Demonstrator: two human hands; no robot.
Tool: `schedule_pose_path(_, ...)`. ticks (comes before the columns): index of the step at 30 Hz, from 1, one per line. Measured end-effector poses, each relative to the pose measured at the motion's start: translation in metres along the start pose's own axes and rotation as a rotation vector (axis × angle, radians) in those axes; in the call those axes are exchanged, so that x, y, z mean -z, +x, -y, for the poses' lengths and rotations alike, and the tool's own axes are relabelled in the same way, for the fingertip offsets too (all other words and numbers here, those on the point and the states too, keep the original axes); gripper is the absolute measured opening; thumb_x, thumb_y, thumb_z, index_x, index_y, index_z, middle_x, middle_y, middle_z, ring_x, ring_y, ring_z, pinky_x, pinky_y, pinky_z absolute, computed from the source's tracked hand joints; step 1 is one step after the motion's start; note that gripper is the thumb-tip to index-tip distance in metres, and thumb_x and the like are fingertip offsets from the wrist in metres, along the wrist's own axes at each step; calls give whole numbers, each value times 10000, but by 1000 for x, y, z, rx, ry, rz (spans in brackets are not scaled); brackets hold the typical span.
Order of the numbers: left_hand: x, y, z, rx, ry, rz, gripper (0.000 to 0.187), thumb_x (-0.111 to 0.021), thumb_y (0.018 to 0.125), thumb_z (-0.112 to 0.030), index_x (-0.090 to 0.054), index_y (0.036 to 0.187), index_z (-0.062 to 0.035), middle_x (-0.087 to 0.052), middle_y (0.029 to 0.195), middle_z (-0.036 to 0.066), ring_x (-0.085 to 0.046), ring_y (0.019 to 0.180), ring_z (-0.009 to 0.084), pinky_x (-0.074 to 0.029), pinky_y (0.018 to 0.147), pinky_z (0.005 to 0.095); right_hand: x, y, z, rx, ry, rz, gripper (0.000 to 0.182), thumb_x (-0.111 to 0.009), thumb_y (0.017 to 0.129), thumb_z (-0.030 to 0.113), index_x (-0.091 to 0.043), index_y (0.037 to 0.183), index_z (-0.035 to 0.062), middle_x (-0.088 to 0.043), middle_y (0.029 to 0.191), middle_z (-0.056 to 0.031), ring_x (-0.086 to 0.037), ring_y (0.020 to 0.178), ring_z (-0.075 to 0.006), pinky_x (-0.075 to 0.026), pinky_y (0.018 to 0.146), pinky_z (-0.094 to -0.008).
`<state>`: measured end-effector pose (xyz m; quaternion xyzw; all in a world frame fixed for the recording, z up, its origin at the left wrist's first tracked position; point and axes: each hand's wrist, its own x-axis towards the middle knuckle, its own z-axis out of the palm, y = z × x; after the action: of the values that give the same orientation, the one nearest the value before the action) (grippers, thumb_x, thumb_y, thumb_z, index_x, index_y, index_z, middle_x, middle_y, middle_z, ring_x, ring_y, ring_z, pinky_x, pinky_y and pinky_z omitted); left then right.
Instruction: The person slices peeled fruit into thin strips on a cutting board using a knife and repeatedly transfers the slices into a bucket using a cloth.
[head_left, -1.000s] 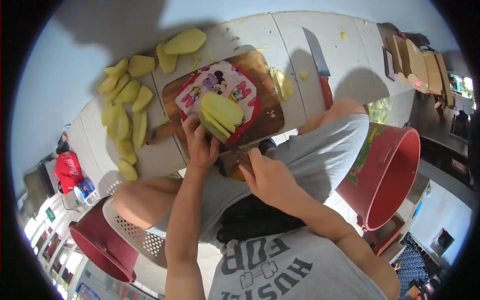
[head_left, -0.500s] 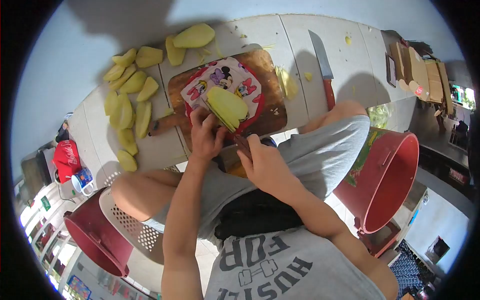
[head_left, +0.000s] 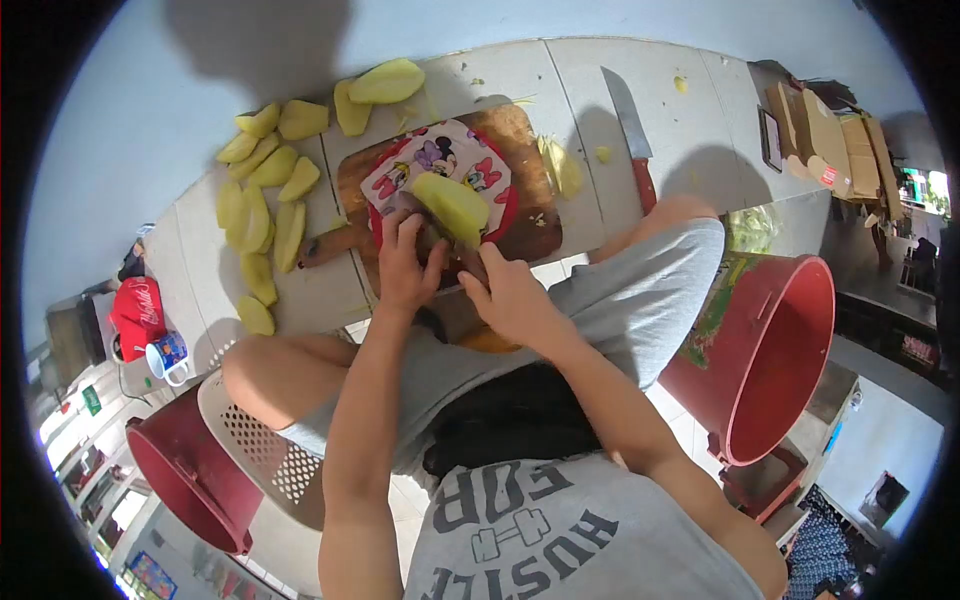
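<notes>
A peeled, pale green mango piece (head_left: 455, 205) rests on a round cartoon-print cloth (head_left: 481, 155) with a red rim. Beneath the cloth is a wooden cutting board (head_left: 535, 190). My left hand (head_left: 405, 265) is closed at the mango's near left side, thumb and fingers bent against it. In my right hand (head_left: 518, 305) is a knife (head_left: 470, 262) with a brown handle. Its blade slants up to the left along the mango's near side, close to my left fingers, which partly hide the cut edge.
Several peeled mango pieces (head_left: 255, 215) lie left of the board. A larger knife (head_left: 630, 125) and thin mango slices (head_left: 560, 168) are at its right. Red buckets (head_left: 765, 360) stand on both sides, and a perforated white basket (head_left: 255, 440) is at lower left.
The knife has moved up and left, its blade now lying along the mango's near side. My right hand has followed slightly upward; my left hand stays by the mango.
</notes>
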<state>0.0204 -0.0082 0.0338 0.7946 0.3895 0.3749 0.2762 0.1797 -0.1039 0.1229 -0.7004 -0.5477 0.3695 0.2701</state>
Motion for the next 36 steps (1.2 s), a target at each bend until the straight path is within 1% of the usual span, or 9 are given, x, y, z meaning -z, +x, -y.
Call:
schedule_pose_path(8, -2, -5, -5, 228, -47, 27, 503, -809, 803, -176, -558, 1212, -25, -546, 1210, 199, -593, 1033, 389, -513, 862, 443, 57, -21, 18, -4, 190, -113, 300, -633, 969, 245, -528, 1078, -13, -659, 792, -281, -650, 799, -504, -492, 669, -541)
schedule_pose_path(11, 4, -15, -29, 117, 101, -33, 547, -827, 783, -146, -552, 1245, -45, -557, 1191, 156, -588, 1061, 338, -507, 880, 426, 71, -32, 7, -30, 188, -186, 286, -639, 967, 235, -555, 1066, -19, -658, 773, -238, -672, 766, -452, -492, 658, -479)
schedule_pose_path(14, 3, -25, -49, 135, 273, -40, 576, -828, 768, -138, -564, 1273, -52, -569, 1218, 174, -579, 1114, 362, -500, 926, 442, 74, -41, -8, -116, 210, -202, 287, -636, 971, 242, -576, 1058, -26, -650, 751, -212, -669, 718, -406, -491, 656, -446)
schedule_pose_path(17, -4, -20, -54, 239, 243, -10, 575, -816, 764, -118, -585, 1286, -41, -585, 1198, 195, -582, 1116, 379, -505, 940, 440, 66, -44, -29, -176, 215, -214, 292, -640, 972, 246, -593, 1051, -31, -647, 741, -189, -658, 680, -356, -490, 653, -427)
schedule_pose_path(22, -10, -13, -50, 216, 229, 24, 506, -785, 775, -81, -621, 1251, -36, -604, 1161, 212, -590, 1088, 389, -505, 930, 452, 57, -45, -46, -209, 271, -222, 321, -647, 971, 258, -603, 1099, -34, -652, 745, -179, -663, 681, -310, -495, 656, -413)
schedule_pose_path(30, -6, 14, -61, 215, 228, 88, 442, -785, 767, -35, -664, 1192, -15, -626, 1111, 209, -612, 1046, 382, -515, 893, 440, 57, -43, -44, -163, 199, -230, 357, -654, 969, 278, -604, 1146, -28, -661, 772, -193, -671, 699, -313, -501, 663, -413)
schedule_pose_path(33, -5, 26, -66, 272, 218, 119, 416, -778, 766, -22, -680, 1169, -2, -655, 1076, 219, -645, 992, 391, -533, 868, 439, 56, -42, -48, -128, 184, -244, 364, -658, 967, 282, -600, 1148, -28, -664, 780, -199, -675, 709, -327, -503, 666, -421)
schedule_pose_path(35, 3, 34, -70, 444, 90, 77, 396, -773, 771, -16, -688, 1156, 18, -704, 1015, 193, -694, 890, 323, -560, 814, 389, 56, -42, -49, -110, 195, -248, 367, -660, 966, 283, -597, 1152, -27, -665, 784, -202, -676, 714, -334, -504, 667, -425)
schedule_pose_path(36, 6, 36, -75, 446, 92, 82, 396, -773, 771, -16, -688, 1156, 18, -704, 1015, 193, -694, 890, 323, -560, 814, 389, 57, -43, -48, -124, 200, -244, 365, -660, 965, 283, -594, 1152, -24, -665, 785, -202, -677, 716, -338, -505, 668, -428)
